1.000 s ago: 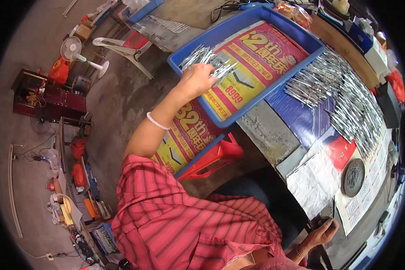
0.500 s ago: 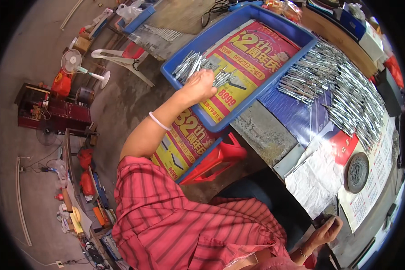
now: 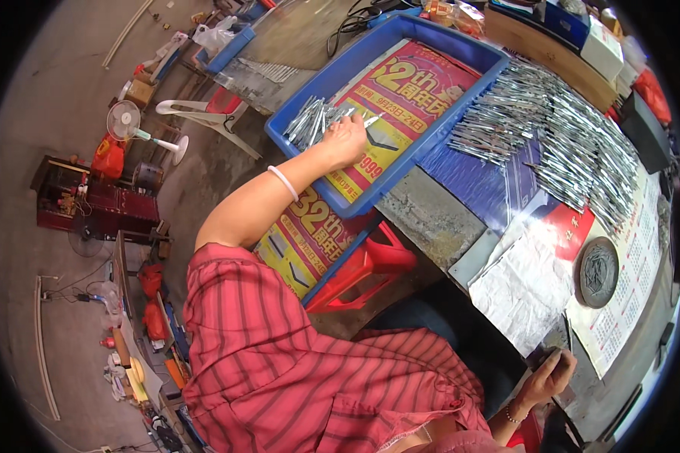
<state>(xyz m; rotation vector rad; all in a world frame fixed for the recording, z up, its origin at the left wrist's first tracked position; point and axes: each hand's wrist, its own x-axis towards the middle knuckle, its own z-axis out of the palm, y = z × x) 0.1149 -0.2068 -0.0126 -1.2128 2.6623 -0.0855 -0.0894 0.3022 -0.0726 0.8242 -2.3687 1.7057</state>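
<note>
a red-and-yellow printed poster is laid flat lining the blue tray; a second one is seen below, beside the red stool.

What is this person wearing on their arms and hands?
Both hands are bare, with no gloves. The left hand has a plain white bangle on its wrist; the right hand has a thin beaded bracelet. Short sleeves of a red striped shirt leave the forearms uncovered.
</note>
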